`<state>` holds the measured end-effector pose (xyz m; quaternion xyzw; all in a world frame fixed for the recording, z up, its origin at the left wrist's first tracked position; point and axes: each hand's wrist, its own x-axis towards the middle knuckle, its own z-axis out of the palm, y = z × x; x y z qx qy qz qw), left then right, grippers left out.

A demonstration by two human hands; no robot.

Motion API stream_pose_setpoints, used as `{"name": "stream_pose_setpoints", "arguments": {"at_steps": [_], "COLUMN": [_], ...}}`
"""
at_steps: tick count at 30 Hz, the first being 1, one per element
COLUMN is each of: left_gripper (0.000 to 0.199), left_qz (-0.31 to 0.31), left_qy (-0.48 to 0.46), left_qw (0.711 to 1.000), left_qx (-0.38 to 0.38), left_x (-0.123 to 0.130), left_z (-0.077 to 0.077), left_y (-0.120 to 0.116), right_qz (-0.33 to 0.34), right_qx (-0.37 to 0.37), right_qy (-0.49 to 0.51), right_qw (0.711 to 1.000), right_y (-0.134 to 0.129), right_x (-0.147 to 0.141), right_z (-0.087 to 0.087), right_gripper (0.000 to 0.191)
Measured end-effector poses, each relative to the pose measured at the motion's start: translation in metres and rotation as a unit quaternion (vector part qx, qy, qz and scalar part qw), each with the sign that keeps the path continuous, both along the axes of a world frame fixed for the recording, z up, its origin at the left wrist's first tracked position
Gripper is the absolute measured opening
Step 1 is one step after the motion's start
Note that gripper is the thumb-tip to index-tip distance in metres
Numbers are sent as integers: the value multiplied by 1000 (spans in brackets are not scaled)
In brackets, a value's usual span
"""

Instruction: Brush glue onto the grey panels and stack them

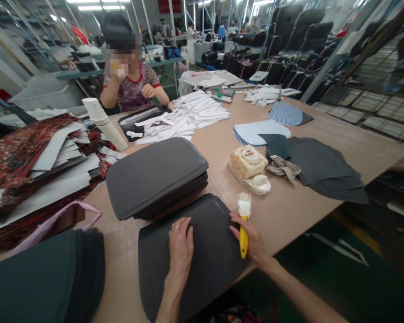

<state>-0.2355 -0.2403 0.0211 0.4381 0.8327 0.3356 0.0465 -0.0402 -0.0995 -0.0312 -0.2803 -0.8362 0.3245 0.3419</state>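
A dark grey rounded panel [208, 251] lies before me at the table's front edge. My left hand [181, 240] rests flat on its top with fingers stretched out, a ring on one of them. In my right hand [254, 240] is a paintbrush [243, 231] with a yellow handle, its bristles coated white and pointing away from me. The fingertips of that hand are at the panel's right edge. Just behind the panel stands a stack of similar grey panels [158, 175]. A glue-crusted cream-coloured container [249, 161] sits beyond the brush, on the right.
A crumpled cloth [284, 169], grey sheets [323, 166] and blue-striped pieces [261, 132] lie right. White strips [202, 110] are heaped opposite, near a seated co-worker [131, 85]. Left are stacked cups [104, 123], patterned fabric [23, 152] and a dark green pile [43, 278].
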Motion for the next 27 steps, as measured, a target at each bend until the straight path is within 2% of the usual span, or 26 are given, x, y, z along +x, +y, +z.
{"name": "stream_pose_setpoints", "arguments": {"at_steps": [3, 7, 13, 18, 27], "left_gripper": [26, 25, 23, 15, 19], "left_qz": [-25, -25, 16, 49, 49], "left_qy": [-13, -24, -41, -81, -149], "left_qw": [999, 998, 997, 994, 987], "left_qx": [-15, -47, -69, -52, -43], "left_x": [2, 3, 4, 3, -6], "left_z": [-4, -11, -12, -15, -17], "left_y": [45, 72, 82, 91, 94], "right_qz": [4, 0, 2, 5, 11], "right_qx": [0, 3, 17, 13, 16], "right_qy": [5, 7, -17, -34, -37], "right_qw": [1000, 1000, 1000, 999, 999], "right_y": [-3, -5, -6, -5, -4], "right_x": [-3, -7, -9, -10, -8], "right_z": [-4, -5, -3, 2, -3], "right_gripper": [26, 28, 31, 32, 34]}}
